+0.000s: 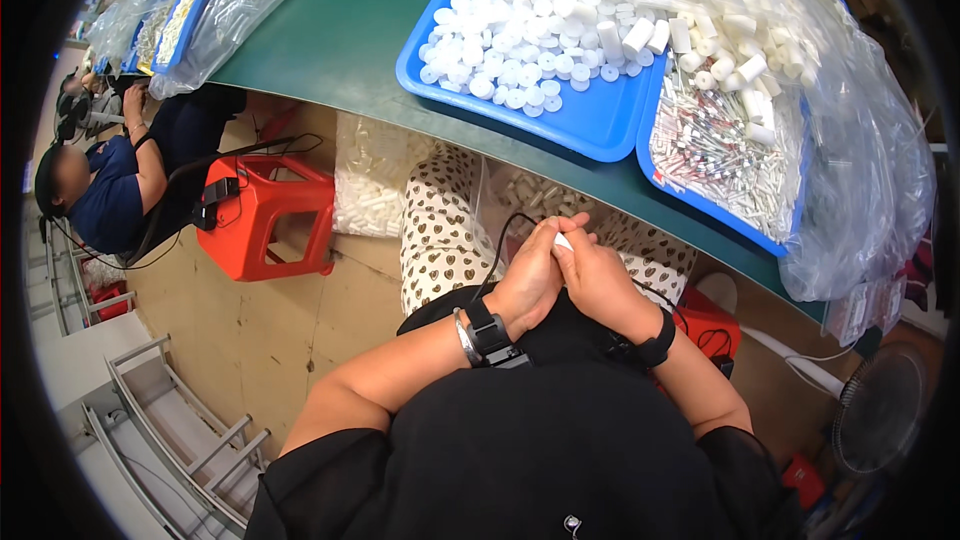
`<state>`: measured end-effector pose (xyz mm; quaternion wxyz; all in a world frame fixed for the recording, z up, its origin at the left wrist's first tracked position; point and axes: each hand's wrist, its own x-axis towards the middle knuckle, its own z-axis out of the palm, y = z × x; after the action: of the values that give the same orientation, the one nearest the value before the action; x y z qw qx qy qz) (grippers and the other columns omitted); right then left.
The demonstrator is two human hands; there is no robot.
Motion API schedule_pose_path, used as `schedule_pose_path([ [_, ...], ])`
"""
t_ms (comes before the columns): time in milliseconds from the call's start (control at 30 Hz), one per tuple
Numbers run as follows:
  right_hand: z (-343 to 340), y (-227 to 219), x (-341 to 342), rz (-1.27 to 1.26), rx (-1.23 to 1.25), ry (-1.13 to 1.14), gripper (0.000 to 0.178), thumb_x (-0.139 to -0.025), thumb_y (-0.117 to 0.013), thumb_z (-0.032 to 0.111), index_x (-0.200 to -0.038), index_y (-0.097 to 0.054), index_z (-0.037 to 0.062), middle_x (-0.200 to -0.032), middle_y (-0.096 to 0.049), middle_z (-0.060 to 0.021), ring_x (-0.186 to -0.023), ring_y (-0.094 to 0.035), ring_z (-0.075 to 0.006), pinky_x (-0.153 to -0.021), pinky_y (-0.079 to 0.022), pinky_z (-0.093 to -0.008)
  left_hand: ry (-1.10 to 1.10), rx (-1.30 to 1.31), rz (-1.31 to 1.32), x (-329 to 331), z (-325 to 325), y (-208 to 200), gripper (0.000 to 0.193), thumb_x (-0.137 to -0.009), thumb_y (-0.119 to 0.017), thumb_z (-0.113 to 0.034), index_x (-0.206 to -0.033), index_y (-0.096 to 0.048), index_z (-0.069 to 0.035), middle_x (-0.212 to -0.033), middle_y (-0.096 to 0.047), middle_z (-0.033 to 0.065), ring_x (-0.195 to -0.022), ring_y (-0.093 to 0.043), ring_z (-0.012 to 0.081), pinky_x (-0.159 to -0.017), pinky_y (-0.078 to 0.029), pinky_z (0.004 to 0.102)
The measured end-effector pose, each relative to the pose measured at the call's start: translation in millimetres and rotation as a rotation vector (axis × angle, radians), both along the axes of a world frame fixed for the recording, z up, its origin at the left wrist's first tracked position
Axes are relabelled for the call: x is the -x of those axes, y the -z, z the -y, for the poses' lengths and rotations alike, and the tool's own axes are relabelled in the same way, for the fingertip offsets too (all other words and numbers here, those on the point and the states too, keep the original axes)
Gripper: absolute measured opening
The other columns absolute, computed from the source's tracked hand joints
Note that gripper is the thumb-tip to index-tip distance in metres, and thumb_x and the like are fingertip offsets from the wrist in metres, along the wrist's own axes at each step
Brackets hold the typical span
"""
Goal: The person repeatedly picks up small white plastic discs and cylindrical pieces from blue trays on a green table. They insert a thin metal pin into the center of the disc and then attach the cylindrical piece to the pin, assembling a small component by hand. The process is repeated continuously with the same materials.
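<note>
Over my lap, my left hand (530, 278) and my right hand (603, 285) are closed together. A small white plastic piece (563, 241) shows between them near the thumbs; the rest of it is hidden by my fingers. On the table edge beyond my hands, a blue tray (600, 138) holds a heap of white plastic discs (520, 50). Right of it, a second blue tray (722, 212) contains thin pin-like white and metal parts (715, 145). White cylinders (745, 70) lie heaped at its far end, partly under clear plastic.
A large clear plastic bag (865, 160) drapes over the green table's (330, 35) right side. Bags of white parts (372, 180) sit below the table. To the left are a red stool (265, 215) and a seated person (120, 175); a fan (880, 410) stands at lower right.
</note>
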<state>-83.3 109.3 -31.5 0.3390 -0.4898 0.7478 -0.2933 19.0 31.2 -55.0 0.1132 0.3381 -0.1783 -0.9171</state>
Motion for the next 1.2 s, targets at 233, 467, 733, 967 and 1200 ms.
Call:
schedule_pose_path([
  [233, 6, -16, 11, -0.13, 0.145, -0.012, 0.027, -0.096, -0.059, 0.019, -0.115, -0.05, 0.002, -0.085, -0.067, -0.0217, -0.074, -0.067, -0.0408, -0.063, -0.052, -0.0475, 0.057, -0.029, -0.18, -2, 20, -20, 0.054, -0.105, -0.029, -0.052, -0.132, -0.049, -0.009, -0.134, -0.055, 0.0102, -0.124, -0.052, 0.0234, -0.105, -0.042, 0.0417],
  [467, 2, -20, 9, -0.005, 0.176, 0.016, 0.027, -0.095, -0.062, 0.022, -0.112, -0.052, 0.0035, -0.085, -0.068, -0.0214, -0.076, -0.067, -0.0405, -0.062, -0.052, -0.0483, 0.126, 0.001, -0.154, -7, 22, -27, 0.061, -0.105, -0.028, -0.055, -0.138, -0.047, -0.008, -0.135, -0.055, 0.0104, -0.124, -0.054, 0.021, -0.104, -0.043, 0.0382],
  [733, 0, -21, 4, -0.148, 0.136, -0.011, 0.027, -0.093, -0.064, 0.022, -0.109, -0.055, 0.0033, -0.08, -0.068, -0.0203, -0.071, -0.067, -0.0399, -0.06, -0.052, -0.0488, 0.149, 0.042, -0.126, -6, 12, -17, 0.055, -0.106, -0.033, -0.049, -0.135, -0.05, -0.005, -0.131, -0.056, 0.0121, -0.126, -0.052, 0.021, -0.107, -0.041, 0.038],
  [967, -7, 26, 24, -0.359, 0.108, 0.002, 0.05, -0.089, -0.069, 0.033, -0.125, -0.051, 0.0028, -0.088, -0.068, -0.0206, -0.079, -0.067, -0.0414, -0.067, -0.052, -0.0497, 0.277, -0.062, 0.073, -14, 20, 2, 0.069, -0.101, -0.04, -0.059, -0.141, -0.041, -0.002, -0.136, -0.048, 0.0122, -0.125, -0.048, 0.0244, -0.107, -0.04, 0.0422],
  [1200, -11, -68, 59, -0.444, 0.37, 0.027, 0.016, -0.088, -0.07, 0.017, -0.097, -0.068, 0.0042, -0.087, -0.07, -0.0113, -0.069, -0.067, -0.0299, -0.061, -0.052, -0.0366, 0.306, 0.388, 0.085, -6, 64, -47, 0.025, -0.102, -0.055, -0.025, -0.114, -0.062, -0.004, -0.108, -0.068, 0.0058, -0.093, -0.065, 0.013, -0.08, -0.052, 0.0265],
])
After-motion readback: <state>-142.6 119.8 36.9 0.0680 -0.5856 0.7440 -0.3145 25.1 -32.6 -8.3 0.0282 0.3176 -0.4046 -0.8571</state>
